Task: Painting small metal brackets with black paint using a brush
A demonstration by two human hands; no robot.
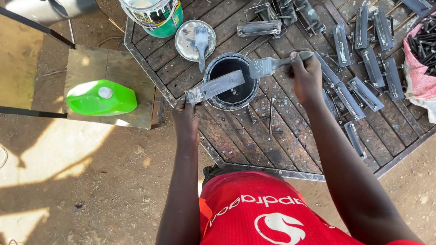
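Brushing a flat metal bar over an open tin of dark paint.

Head view: the left hand (186, 120) has its fingers clamped on the near end of the grey metal bar (216, 86), which reaches out from them across the rim of the paint tin (231, 81) near the wooden worktop's (290, 133) front-left edge. The right hand (307, 75) has its fingers wrapped tight round the handle of a paintbrush (270, 64), whose bristles point left, just beside the bar's far end. Painted brackets (367, 94) lie along the worktop's right side, and a green jug (101, 98) sits off its left edge.
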